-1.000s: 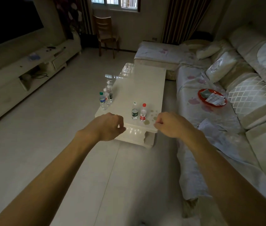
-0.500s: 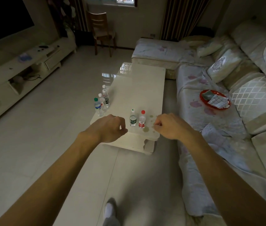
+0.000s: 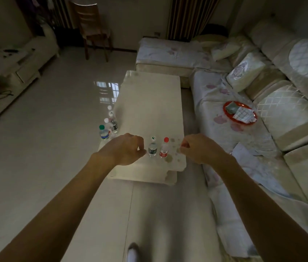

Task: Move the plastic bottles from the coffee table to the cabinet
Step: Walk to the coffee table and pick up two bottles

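Left hand [image 3: 124, 149]: stretched out over the near end of the coffee table [image 3: 149, 99], fingers loosely curled with nothing in them; the thumb tip is just beside the green-label bottle, apparently not touching it, though the dim light makes that hard to judge.
Right hand [image 3: 200, 148]: held over the table's near right corner, fingers loosely curled inward, holding nothing, near the red-label bottle but apart from it.
Green-label bottle [image 3: 152, 148]: upright on the near end of the table, pale cap on, between the two hands.
Red-label bottle [image 3: 164, 149]: upright just beside the green-label one, on its right, red cap on.
Other bottles: a cluster stands upright at the table's left edge, with a green-capped, blue-label bottle [image 3: 103, 132] nearest and several white-capped ones behind it; their exact count is unclear.
Cabinet [image 3: 26, 61]: low and pale, along the left wall, well apart from the table, with small dark items on top.
Sofa [image 3: 285, 118]: runs along the table's right side; a red tray [image 3: 244, 121] with folded cloths lies on its seat.
Wooden chair [image 3: 92, 27]: against the far wall.
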Motion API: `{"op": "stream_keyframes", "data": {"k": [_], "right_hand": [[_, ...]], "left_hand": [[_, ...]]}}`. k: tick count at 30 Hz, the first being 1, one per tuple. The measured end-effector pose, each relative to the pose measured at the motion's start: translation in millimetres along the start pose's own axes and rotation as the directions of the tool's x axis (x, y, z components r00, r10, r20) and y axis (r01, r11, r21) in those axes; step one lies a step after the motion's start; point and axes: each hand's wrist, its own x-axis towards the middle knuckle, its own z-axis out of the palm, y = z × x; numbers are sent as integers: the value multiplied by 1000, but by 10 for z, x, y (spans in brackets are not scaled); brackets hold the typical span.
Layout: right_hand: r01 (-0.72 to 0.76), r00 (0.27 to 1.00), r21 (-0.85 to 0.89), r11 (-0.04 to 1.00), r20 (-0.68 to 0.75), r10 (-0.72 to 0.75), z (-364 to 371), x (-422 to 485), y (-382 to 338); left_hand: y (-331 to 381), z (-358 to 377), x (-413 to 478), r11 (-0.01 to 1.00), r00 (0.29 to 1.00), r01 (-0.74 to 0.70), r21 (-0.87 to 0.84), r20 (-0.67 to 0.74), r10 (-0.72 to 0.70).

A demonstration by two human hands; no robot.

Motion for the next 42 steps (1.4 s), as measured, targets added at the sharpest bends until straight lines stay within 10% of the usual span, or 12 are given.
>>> {"op": "stream_keyframes", "data": {"k": [42], "right_hand": [[-60, 965, 42, 997, 259, 47, 230, 3392, 940]], "left_hand": [[-816, 442, 3496, 994, 975, 52, -96, 221, -30]]}}
